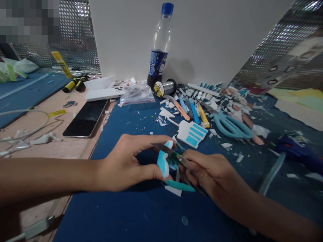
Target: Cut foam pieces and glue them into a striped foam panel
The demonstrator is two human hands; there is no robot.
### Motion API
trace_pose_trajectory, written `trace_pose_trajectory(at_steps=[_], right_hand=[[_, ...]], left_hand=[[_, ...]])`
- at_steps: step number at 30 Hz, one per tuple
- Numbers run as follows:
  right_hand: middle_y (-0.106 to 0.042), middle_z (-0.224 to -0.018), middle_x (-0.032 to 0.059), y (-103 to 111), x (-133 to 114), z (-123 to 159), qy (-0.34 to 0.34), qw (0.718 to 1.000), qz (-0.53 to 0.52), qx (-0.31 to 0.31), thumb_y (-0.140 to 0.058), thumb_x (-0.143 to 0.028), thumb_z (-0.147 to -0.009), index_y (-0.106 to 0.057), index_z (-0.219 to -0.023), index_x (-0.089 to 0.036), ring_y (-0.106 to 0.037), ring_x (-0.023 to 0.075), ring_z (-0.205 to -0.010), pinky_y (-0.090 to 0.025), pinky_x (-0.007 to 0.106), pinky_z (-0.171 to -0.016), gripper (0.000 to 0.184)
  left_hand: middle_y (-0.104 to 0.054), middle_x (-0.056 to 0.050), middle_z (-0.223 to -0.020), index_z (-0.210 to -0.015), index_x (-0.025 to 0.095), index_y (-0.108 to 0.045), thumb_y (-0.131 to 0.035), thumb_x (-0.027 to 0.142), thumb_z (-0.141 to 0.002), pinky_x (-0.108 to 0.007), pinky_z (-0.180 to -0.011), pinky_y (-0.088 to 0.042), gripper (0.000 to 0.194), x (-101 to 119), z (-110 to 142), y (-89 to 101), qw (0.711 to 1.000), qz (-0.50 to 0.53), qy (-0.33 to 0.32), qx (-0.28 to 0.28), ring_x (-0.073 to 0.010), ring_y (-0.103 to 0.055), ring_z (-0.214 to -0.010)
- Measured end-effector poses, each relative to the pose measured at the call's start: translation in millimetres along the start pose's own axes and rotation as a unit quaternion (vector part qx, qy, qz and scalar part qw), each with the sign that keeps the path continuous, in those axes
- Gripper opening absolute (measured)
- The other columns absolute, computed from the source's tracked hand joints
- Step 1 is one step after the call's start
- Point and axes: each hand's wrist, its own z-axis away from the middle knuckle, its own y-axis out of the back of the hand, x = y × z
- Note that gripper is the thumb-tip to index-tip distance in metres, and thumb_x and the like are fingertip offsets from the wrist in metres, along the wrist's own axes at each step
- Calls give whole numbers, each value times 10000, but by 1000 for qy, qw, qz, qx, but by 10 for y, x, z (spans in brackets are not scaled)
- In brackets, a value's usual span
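My left hand (126,161) pinches a small blue-and-white foam piece (163,163) between thumb and fingers, just above the blue mat (121,208). My right hand (204,169) grips a pair of teal-handled scissors (174,158). Their metal blades are at the piece's top edge and one teal handle loop sticks out below my fingers. A white offcut (173,190) lies under the scissors.
A blue-and-white striped cut-out (191,133), larger teal scissors (230,125), coloured markers (194,112) and many white scraps lie ahead. At the back stand a cola bottle (158,47) and a wire spool (165,88). A black phone (85,118) lies left, a blue glue gun (297,151) right.
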Motion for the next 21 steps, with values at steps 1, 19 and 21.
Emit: trace_pose_trajectory(at_steps=[1, 19, 21], right_hand=[[-435, -523, -47, 3, 0, 0, 4, 1000, 6, 4, -289, -323, -981, -412, -661, -206, -398, 73, -438, -310, 212, -433, 363], [-401, -488, -62, -3, -18, -19, 40, 996, 74, 33, -353, -253, -953, -443, -680, -203, -342, 66, -391, -249, 203, -372, 291], [-389, -485, -68, -3, -6, -15, 37, 997, 63, 25, -356, -263, -954, -441, -685, -203, -327, 64, -380, -243, 204, -370, 288]], left_hand=[[-722, -62, -973, -1109, 142, -624, -729, 237, -737, -211, -773, -548, 398, -2, 7, 1, 1000, 4, -6, 7, -164, -686, -848], [-710, -75, -990, -1115, 145, -627, -708, 280, -761, -246, -734, -562, 387, -10, 22, 10, 1000, 7, 4, 2, -193, -681, -844], [-711, -76, -974, -1098, 135, -629, -718, 278, -751, -246, -724, -560, 386, -8, 16, 6, 1000, 12, 4, 2, -190, -681, -826]])
